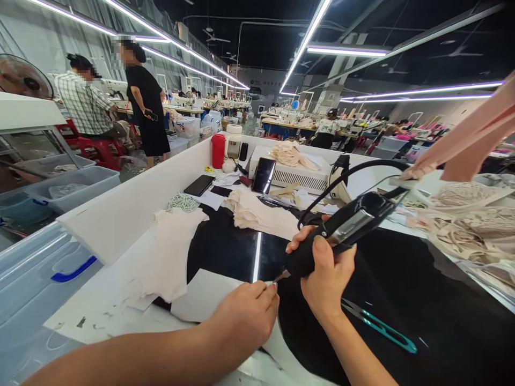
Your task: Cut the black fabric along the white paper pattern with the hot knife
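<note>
Two hands meet at the middle of the black surface. The right hand has its grip closed round the black handle of a corded hot-cutter tool, thumb laid along the top, with the metal tip pointing toward eight o'clock and the cord looping off toward one o'clock. The left hand lies knuckles up at seven o'clock of the tool, fingers curled together right at the tip; whatever small piece it pinches there is hidden, so I cannot tell what it is clamped on.

By its look the tool is rigid and fairly light, heavier toward the body than the tip, and the cord will tug on it. The handle is the place to hold it, as the right hand does. The tip is likely hot and sharp, so fingers belong beside it, not on it.

A thread snip with teal handles lies on the surface at four o'clock of the right hand. Soft, limp cream fabric pieces are stacked at eleven o'clock, a white paper sheet sits just beside the left hand, and a red bottle stands farther off at eleven o'clock
</note>
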The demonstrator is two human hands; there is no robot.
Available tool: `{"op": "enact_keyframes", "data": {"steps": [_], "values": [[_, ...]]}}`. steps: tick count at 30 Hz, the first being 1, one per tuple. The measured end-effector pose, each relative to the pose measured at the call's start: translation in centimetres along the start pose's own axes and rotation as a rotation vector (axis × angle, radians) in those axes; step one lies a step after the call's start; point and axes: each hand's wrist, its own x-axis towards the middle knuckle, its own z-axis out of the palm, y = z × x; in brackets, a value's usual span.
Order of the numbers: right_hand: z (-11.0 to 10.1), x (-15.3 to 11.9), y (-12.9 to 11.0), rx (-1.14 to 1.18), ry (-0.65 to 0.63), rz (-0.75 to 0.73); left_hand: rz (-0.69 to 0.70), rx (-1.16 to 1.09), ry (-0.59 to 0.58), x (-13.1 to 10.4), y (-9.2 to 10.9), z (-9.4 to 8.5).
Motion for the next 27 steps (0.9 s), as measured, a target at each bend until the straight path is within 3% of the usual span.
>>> {"op": "enact_keyframes", "data": {"steps": [5,21,24,27], "values": [[0.6,0.1,0.1,0.049,0.003,-0.009,-0.015,0.000,0.069,-0.1,-0.3,-0.1],[0.7,-0.1,0.2,0.057,-0.026,-0.005,0.020,0.004,0.037,-0.1,-0.5,-0.4],[0.9,-0.3,-0.2,0.065,0.012,0.052,0.010,0.052,0.057,-0.1,-0.3,-0.3],[0.9,-0.4,-0.6,0.061,0.106,0.148,0.023,0.085,0.136,0.4,0.3,0.9]]}}
